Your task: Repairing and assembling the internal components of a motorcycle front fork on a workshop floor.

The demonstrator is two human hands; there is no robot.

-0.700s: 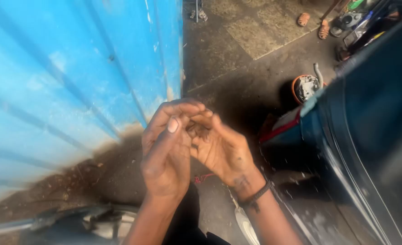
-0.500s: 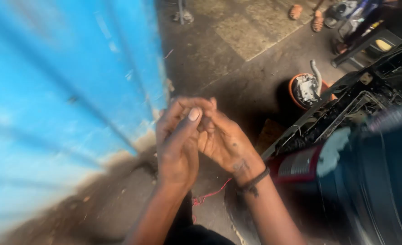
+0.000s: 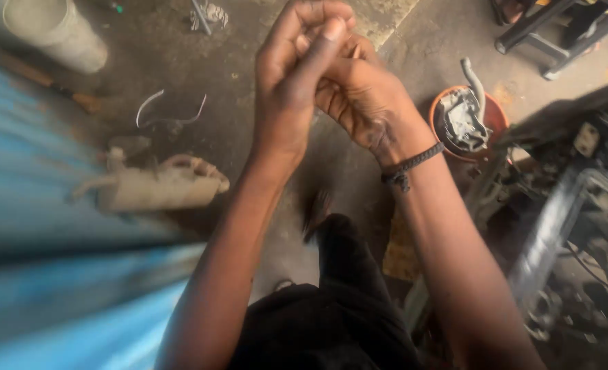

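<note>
A small part (image 3: 354, 49), barely seen, is pinched between both hands at twelve o'clock. The left hand (image 3: 297, 75) is curled over it; the right hand (image 3: 359, 96) is cupped beneath, touching.

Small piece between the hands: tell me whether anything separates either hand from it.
Nothing visible does. The left hand and right hand are pressed together, fingers closed directly around a small piece of which only a sliver shows. What it is cannot be told.
</note>
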